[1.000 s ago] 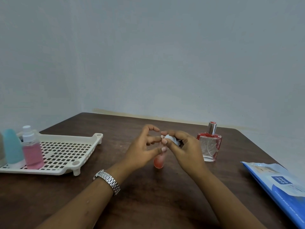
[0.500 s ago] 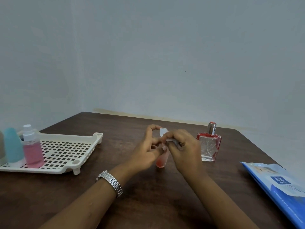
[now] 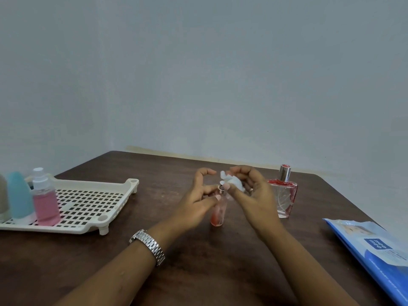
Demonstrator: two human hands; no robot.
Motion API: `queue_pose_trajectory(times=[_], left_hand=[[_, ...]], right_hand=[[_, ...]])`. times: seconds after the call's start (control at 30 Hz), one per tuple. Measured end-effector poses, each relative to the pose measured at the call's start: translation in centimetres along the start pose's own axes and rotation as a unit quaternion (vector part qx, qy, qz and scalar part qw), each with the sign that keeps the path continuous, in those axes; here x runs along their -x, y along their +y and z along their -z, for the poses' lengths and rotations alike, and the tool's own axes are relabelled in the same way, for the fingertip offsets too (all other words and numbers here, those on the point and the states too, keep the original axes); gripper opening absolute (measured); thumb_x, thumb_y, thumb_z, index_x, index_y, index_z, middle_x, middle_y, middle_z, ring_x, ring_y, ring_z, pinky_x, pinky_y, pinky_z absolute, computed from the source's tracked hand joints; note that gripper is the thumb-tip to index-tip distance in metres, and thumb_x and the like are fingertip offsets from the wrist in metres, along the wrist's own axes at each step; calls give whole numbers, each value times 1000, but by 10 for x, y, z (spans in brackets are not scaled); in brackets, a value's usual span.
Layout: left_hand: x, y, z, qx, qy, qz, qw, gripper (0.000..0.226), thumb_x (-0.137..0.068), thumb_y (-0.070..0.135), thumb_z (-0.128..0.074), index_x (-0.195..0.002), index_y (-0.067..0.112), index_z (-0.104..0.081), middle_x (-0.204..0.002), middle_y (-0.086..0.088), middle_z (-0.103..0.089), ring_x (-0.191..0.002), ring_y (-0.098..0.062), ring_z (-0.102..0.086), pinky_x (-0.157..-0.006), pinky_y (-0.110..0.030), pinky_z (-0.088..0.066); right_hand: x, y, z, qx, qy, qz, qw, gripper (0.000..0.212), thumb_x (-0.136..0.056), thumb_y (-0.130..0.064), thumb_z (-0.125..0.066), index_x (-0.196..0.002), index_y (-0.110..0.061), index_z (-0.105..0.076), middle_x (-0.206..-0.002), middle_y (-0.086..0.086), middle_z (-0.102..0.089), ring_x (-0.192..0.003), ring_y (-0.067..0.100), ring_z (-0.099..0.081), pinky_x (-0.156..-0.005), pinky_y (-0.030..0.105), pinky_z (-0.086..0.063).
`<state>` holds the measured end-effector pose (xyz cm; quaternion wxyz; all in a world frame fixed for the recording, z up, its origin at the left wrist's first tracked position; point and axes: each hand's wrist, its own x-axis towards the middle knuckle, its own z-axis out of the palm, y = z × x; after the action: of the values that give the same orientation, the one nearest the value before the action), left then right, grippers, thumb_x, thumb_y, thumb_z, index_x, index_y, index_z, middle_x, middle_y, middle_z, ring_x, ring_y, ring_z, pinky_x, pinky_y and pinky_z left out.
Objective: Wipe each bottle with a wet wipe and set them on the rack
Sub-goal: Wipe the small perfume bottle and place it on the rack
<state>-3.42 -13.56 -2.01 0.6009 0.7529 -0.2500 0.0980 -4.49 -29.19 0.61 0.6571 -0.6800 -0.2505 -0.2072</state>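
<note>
Now that our right hand (image 3: pixel 254 195), gripping the bunched wipe (image 3: pixel 234 183), has lifted off the cap (image 3: pixel 221 186), our left hand (image 3: pixel 198 202) still pinches the small bottle (image 3: pixel 218 214) at the middle of the table (image 3: pixel 198 274); we judge it nearly ready for the rack (image 3: pixel 88 202).

Plain indoor room, likely domestic, bare pale grey walls (image 3: pixel 220 74) meeting in a corner; dark wooden table (image 3: pixel 88 261) set there

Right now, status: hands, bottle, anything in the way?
Left hand holds small red bottle upright. Right hand pinches wipe at its top. Square bottle close behind right hand.
</note>
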Motion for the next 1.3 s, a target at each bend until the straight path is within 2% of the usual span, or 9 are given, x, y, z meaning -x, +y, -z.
queue_pose_trajectory(times=[0.1,0.2,0.3,0.6,0.7,0.83,1.03,1.23,1.3], left_hand=[[1,0,-2,-1,4,-14,1000,41,-94,14,-51,-123,36,-32,-96,6,-73,-101,-15,-67,-93,-35,-50],[3,3,-3,-7,-17,-18,1000,46,-97,13,-49,-136,25,-28,-104,15,-69,-103,-10,-65,-92,-26,-50],[4,4,-4,-15,-24,-18,999,44,-97,17,-49,-132,34,-27,-97,9,-70,-101,-9,-65,-87,-25,-49],[4,-2,-5,-36,-2,-16,999,35,-87,43,-53,-118,55,-40,-123,-1,-63,-117,-14,-58,-102,-47,-44],[5,0,-6,-90,-3,-7,996,45,-86,54,-55,-127,50,-36,-132,4,-48,-122,-6,-51,-107,-39,-40],[6,2,-7,-106,15,-30,994,36,-91,38,-57,-118,57,-41,-122,5,-46,-113,0,-52,-96,-24,-42],[1,-7,-5,-62,13,-25,998,28,-83,56,-53,-111,58,-53,-120,0,-51,-113,-9,-55,-97,-31,-47],[-4,-7,-1,-65,48,-3,997,21,-91,54,-45,-104,53,-62,-112,4,-59,-114,-5,-49,-98,-30,-43],[-5,-7,0,-52,53,1,997,25,-87,50,-47,-105,52,-65,-115,4,-62,-117,-9,-50,-99,-35,-45]], right_hand=[[5,1,-7,56,-70,-4,996,37,-77,-6,-74,-110,-21,-62,-100,-3,-70,-95,8,-66,-79,22,-53],[3,0,-6,59,-64,-7,996,40,-78,-4,-73,-112,-22,-61,-97,-3,-71,-93,7,-66,-78,20,-53],[2,-1,-1,55,-59,-7,997,42,-75,-5,-75,-110,-22,-61,-94,-2,-72,-90,6,-67,-74,17,-52],[4,7,-5,168,-14,55,984,22,-80,-15,-72,-99,-25,-67,-85,-17,-67,-81,-5,-62,-65,7,-44],[2,8,-3,169,-6,65,983,20,-79,-15,-73,-98,-20,-70,-86,-15,-69,-81,-3,-63,-66,8,-46],[0,12,-1,155,30,56,986,16,-74,-11,-77,-87,-17,-69,-77,-11,-67,-74,0,-62,-62,9,-45],[2,14,0,175,28,52,983,20,-78,-16,-74,-89,-26,-60,-78,-12,-66,-74,-2,-62,-59,10,-46],[0,14,4,178,38,19,983,24,-79,-44,-62,-85,-25,-49,-78,-4,-65,-70,9,-63,-53,22,-48],[1,16,2,177,6,15,984,18,-82,-44,-58,-85,-27,-53,-79,-6,-65,-71,5,-62,-52,15,-45]])
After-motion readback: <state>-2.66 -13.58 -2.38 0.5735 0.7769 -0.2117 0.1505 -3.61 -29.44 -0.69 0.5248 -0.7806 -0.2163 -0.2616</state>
